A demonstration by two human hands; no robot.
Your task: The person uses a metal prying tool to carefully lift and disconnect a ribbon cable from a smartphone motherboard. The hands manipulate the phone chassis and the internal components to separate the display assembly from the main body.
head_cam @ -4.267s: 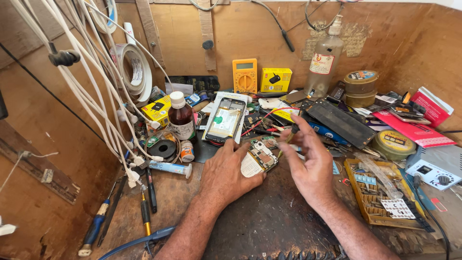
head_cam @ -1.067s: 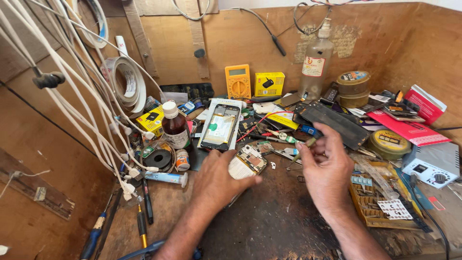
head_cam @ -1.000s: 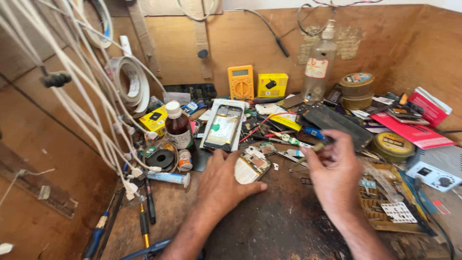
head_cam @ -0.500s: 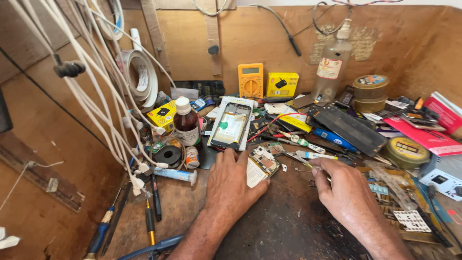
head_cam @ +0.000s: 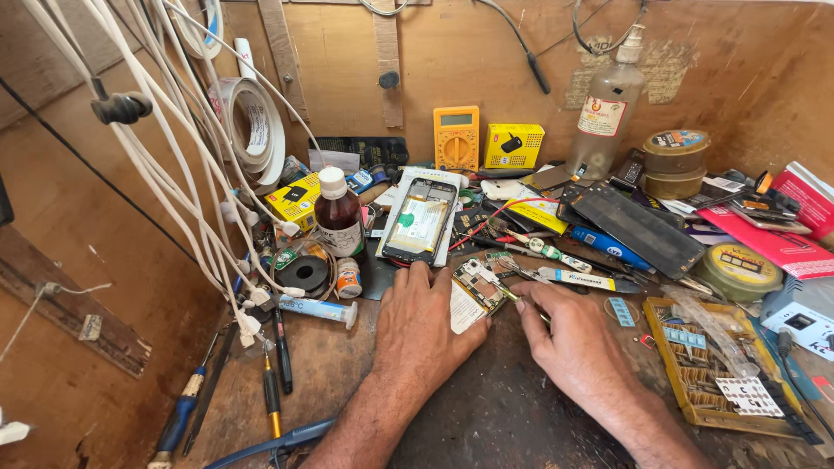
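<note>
Nearest the camera, the left hand (head_cam: 430, 334) lies palm-down on the dark, scuffed workbench top (head_cam: 486, 417), fingers loosely spread, thumb and fingertips pressing a small green phone circuit board (head_cam: 478, 285) and the white card (head_cam: 463, 310) under it. The right hand (head_cam: 580, 343) rests just beside it, fingers curled together and pinching a thin metal tool (head_cam: 514, 296) whose tip touches the board's right edge. Just beyond the left fingertips lies an opened smartphone with its battery exposed (head_cam: 419, 221). Left of that stands a brown glass bottle with a white cap (head_cam: 339, 219). Farther back, a yellow multimeter (head_cam: 456, 137) leans against the wooden wall.
</note>
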